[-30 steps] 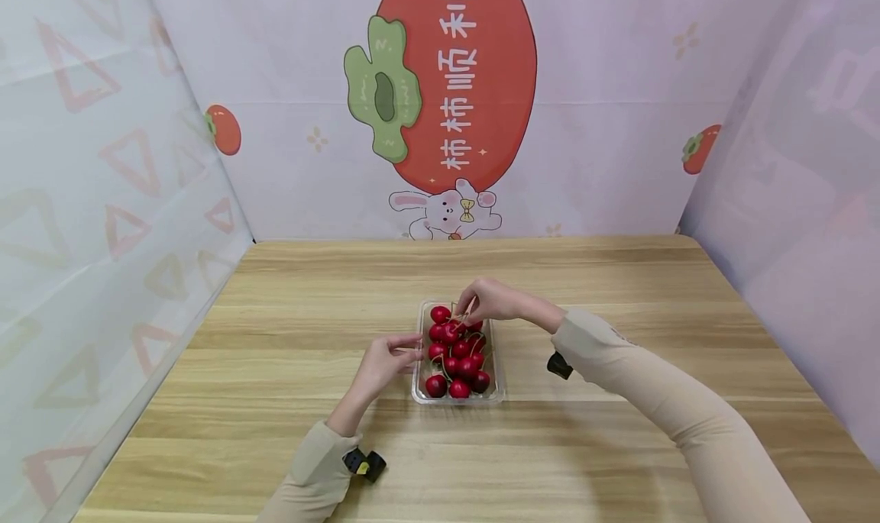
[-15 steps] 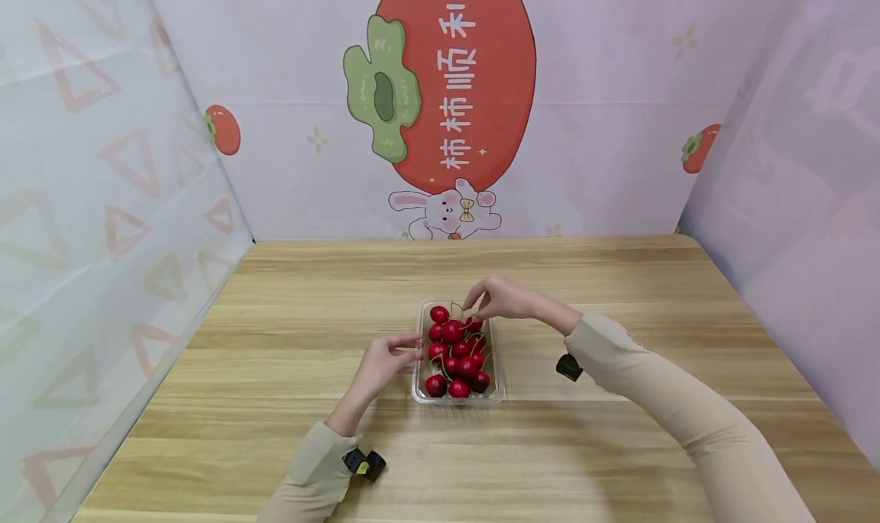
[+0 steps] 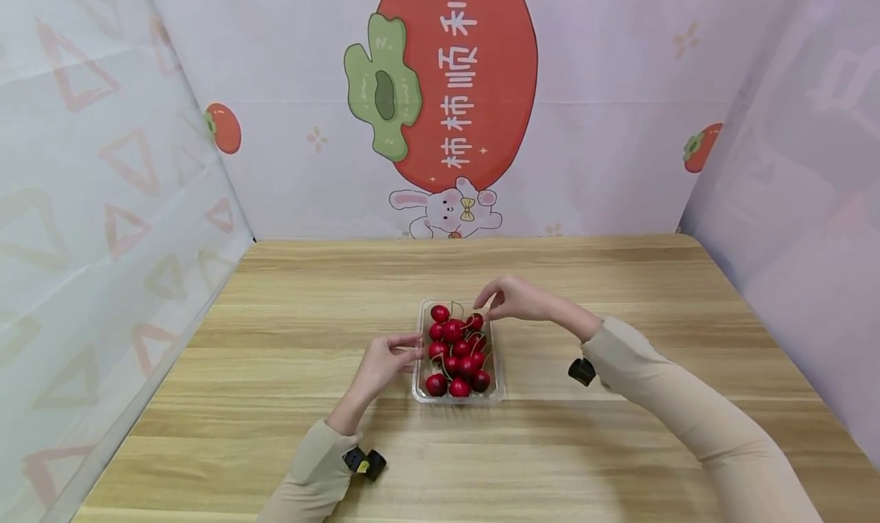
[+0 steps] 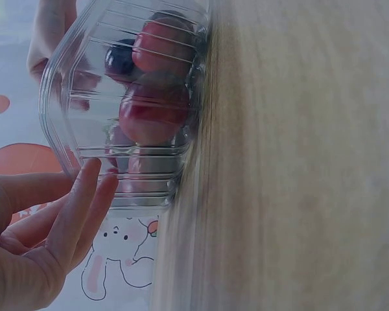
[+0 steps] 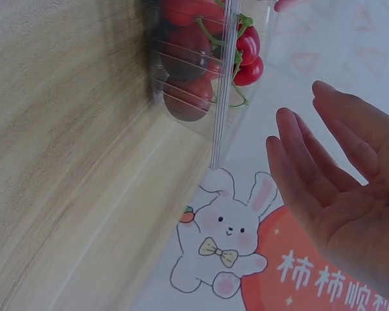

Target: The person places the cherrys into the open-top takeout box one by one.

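A clear plastic punnet (image 3: 457, 401) stands on the table, holding several red cherries (image 3: 459, 388) with green stems. At its left side my left hand (image 3: 380, 364) rests with fairly straight fingers. In the left wrist view, the fingertips (image 4: 91, 170) of that hand lie against the outer wall, just under the rim. My right hand (image 3: 517, 298) hovers by the far right corner, thumb and fingers apart. Nothing lies between its fingers (image 5: 295, 139) in the right wrist view, where they are beside the cherries (image 5: 247, 48) showing above the rim.
The wood-grain table (image 3: 309, 279) extends around the punnet on all sides. Behind it hangs a white printed cloth (image 3: 591, 164) with a large orange persimmon and a rabbit. Pale cloth walls (image 3: 103, 202) close off both sides.
The right hand has drawn back to the right from over the cherries, its fingers off them. A cherry at the far right corner now shows. The left hand and punnet keep their place.
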Demonstrator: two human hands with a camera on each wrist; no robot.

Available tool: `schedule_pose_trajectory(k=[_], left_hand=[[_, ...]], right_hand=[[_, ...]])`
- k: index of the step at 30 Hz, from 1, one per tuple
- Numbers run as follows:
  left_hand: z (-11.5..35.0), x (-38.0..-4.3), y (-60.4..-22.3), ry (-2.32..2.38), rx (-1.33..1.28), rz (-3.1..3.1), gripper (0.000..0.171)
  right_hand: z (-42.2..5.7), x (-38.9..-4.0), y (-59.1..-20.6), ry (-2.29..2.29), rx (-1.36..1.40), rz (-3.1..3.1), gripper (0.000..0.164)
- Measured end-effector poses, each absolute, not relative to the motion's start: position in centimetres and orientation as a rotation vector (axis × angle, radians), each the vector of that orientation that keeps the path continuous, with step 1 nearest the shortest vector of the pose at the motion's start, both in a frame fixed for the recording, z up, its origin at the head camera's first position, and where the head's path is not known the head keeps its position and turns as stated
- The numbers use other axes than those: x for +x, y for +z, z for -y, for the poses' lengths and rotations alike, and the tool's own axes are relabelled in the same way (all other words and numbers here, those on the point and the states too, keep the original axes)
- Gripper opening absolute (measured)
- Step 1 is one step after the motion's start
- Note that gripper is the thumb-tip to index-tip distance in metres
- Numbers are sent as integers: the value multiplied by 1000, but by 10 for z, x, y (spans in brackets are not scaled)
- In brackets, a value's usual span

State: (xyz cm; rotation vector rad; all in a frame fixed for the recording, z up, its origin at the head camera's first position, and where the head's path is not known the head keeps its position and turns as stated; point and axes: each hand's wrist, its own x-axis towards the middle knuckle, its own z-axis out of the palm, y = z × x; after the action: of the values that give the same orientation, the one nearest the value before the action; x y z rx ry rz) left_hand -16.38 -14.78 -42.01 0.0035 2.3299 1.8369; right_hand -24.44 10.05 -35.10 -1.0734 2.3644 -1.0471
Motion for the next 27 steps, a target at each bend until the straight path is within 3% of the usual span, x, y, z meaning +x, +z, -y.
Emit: schedule_pose_trajectory(k=[8, 27], left_hand=[[146, -160, -407, 1814, 22, -2317, 32], [147, -163, -420, 1854, 3, -2322, 31]], right_hand=[[-112, -240, -350, -1075, -1041, -2368, 17], [-166, -224, -352, -1100, -952, -2465, 19]])
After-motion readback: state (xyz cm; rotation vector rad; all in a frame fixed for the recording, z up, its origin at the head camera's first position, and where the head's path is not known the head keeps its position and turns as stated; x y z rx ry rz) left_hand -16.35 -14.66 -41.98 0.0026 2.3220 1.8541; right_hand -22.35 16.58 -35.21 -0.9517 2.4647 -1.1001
